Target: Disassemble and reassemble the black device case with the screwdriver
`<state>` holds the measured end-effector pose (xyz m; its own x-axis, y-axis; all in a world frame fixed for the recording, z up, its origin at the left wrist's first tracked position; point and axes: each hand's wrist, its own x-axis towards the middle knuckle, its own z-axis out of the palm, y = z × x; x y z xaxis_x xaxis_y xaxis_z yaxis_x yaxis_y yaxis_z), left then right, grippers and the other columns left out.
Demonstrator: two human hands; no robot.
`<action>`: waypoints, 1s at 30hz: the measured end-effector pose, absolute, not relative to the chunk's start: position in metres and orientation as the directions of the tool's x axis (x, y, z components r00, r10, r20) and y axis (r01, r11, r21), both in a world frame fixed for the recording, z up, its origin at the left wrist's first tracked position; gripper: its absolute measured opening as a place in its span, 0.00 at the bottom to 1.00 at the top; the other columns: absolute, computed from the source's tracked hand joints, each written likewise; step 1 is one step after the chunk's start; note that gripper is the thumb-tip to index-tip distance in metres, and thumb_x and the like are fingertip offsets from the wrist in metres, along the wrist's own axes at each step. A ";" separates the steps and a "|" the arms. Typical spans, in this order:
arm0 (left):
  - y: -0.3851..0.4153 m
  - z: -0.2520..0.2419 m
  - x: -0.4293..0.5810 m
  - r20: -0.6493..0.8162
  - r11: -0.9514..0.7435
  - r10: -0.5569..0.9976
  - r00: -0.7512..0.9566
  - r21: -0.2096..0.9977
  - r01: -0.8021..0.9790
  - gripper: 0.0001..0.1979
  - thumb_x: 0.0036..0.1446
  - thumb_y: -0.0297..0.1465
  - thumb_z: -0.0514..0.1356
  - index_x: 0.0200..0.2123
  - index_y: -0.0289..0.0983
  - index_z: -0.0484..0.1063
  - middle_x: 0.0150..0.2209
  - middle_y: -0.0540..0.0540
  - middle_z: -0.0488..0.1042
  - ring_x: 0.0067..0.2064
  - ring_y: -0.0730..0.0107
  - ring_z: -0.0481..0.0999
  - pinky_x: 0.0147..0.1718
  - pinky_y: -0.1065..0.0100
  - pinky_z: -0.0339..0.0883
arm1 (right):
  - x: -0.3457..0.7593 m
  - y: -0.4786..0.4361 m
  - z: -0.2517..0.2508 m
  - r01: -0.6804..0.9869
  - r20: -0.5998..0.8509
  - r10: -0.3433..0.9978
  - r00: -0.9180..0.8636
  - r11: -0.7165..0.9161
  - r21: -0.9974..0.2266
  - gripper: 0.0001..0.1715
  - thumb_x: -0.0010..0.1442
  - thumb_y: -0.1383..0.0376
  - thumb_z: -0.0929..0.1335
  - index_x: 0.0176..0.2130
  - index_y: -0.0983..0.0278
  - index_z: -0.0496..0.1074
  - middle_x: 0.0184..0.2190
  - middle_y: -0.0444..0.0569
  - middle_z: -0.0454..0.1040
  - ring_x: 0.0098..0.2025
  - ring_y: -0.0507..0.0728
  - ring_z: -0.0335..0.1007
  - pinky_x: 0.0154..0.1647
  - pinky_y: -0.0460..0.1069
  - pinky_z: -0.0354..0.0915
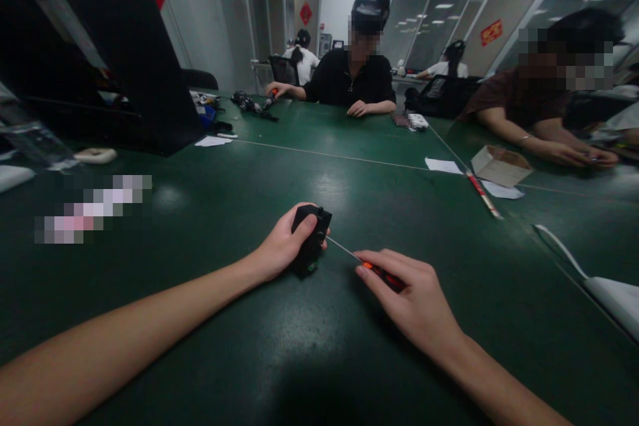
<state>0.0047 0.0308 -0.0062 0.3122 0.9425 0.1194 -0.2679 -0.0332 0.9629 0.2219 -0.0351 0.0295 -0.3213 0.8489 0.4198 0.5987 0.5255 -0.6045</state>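
Note:
A small black box-shaped device [305, 249] with a green part at its lower end is held up over the green table [239, 346]. My left hand [287, 243] is closed around it, thumb across its front face. In my right hand [409, 286] is a screwdriver [385, 275] with a black, red and orange handle, gripped between thumb and fingers. Its thin metal shaft points left, and the tip reaches the right side of the device. Whether the tip sits in a screw is too small to tell.
A cardboard box [499, 168], papers [443, 165] and a red-and-white stick [483, 196] lie at right. A white object with a cord [616, 303] sits at the right edge. A large black panel [124, 60] stands at left. Across the table sits a person in black [349, 80]; another is at right.

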 end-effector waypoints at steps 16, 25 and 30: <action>0.026 -0.003 0.008 0.116 -0.075 0.968 0.221 0.980 -0.186 0.25 0.57 0.49 0.60 0.49 0.39 0.61 0.35 0.47 0.75 0.31 0.71 0.77 0.30 0.70 0.72 | 0.227 -0.054 0.044 0.688 0.503 0.474 -0.722 0.565 0.455 0.22 0.66 0.75 0.60 0.52 0.67 0.76 0.38 0.54 0.81 0.27 0.55 0.74 0.25 0.49 0.65; 0.026 -0.004 0.008 0.122 -0.087 0.967 0.225 0.983 -0.161 0.24 0.58 0.49 0.60 0.49 0.39 0.61 0.34 0.48 0.75 0.31 0.70 0.77 0.31 0.69 0.71 | 0.232 -0.056 0.048 0.615 0.515 0.386 -0.765 0.674 0.409 0.13 0.63 0.67 0.68 0.47 0.66 0.78 0.38 0.55 0.82 0.27 0.55 0.73 0.25 0.49 0.68; 0.026 -0.005 0.008 0.133 -0.094 0.963 0.236 0.981 -0.167 0.23 0.57 0.48 0.61 0.47 0.40 0.63 0.34 0.48 0.76 0.30 0.70 0.77 0.30 0.69 0.71 | 0.233 -0.055 0.049 0.576 0.676 0.364 -0.641 0.811 0.109 0.13 0.58 0.72 0.71 0.44 0.62 0.77 0.36 0.52 0.81 0.29 0.56 0.76 0.28 0.49 0.72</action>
